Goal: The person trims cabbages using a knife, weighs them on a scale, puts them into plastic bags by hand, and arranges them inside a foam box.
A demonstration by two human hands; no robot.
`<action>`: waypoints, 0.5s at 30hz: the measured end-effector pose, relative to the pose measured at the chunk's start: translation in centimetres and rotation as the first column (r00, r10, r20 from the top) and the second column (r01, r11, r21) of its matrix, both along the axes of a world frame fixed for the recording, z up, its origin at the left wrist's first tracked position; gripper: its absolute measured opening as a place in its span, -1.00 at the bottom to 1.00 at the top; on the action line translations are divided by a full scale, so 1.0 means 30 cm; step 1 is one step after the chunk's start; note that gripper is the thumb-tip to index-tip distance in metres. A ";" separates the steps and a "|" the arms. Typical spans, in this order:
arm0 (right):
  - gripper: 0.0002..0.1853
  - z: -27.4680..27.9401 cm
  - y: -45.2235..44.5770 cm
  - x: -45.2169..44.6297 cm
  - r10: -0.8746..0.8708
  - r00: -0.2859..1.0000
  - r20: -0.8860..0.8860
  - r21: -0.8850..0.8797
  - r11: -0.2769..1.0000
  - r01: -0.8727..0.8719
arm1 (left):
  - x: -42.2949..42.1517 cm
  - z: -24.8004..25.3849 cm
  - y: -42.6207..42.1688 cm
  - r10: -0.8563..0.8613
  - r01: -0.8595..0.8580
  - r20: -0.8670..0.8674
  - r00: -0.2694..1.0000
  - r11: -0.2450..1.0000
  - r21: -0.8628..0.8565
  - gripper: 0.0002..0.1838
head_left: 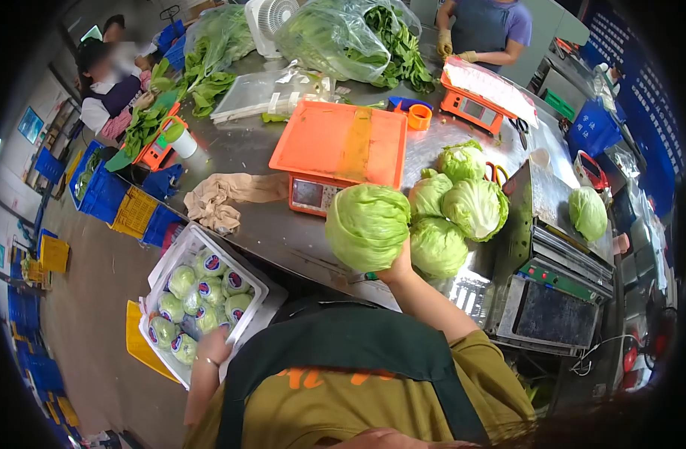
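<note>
My right hand (400, 263) supports a pale green head of lettuce (368, 227) from below and its right side, in front of the orange scale (339, 142). Most of its fingers are hidden behind the leaves. Just to the right, several unwrapped lettuces (474, 208) sit piled on the metal table. My left hand (214, 345) is low at the near right side of a white foam box (256, 273), by its inner wall. How its fingers are set is hard to make out. Inside the box lie several film-wrapped lettuces (181, 281), some with round blue and red labels.
Beige cloth (216, 200) lies left of the scale; plastic bags (264, 93) are stacked behind it. A wrapping machine (545, 262) with one lettuce (587, 213) on top stands right. Orange-handled scissors (497, 173) lie behind the pile. A gloved co-worker (484, 34) stands across the table.
</note>
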State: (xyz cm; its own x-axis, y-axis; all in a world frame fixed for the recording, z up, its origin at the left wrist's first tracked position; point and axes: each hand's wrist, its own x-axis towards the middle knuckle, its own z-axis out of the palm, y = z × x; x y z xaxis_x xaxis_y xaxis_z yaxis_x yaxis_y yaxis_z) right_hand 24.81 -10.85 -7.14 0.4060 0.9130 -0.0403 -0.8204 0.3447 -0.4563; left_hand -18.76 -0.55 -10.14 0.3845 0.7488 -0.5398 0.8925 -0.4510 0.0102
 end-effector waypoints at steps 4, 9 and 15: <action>-0.38 0.005 0.007 -0.049 0.002 0.992 0.125 -0.066 0.998 0.006 | 0.476 0.311 0.026 0.296 0.204 0.850 0.437 0.887 -0.413 -0.11; -0.29 0.045 -0.062 -0.083 0.053 0.901 0.431 -0.084 0.996 -0.019 | 0.781 0.302 0.048 0.477 0.578 0.875 -0.080 0.738 -0.349 0.08; -0.30 0.054 -0.207 -0.042 0.115 0.792 0.599 0.049 0.982 -0.180 | 0.778 0.179 0.067 0.947 0.584 0.319 0.038 0.238 -0.776 -0.12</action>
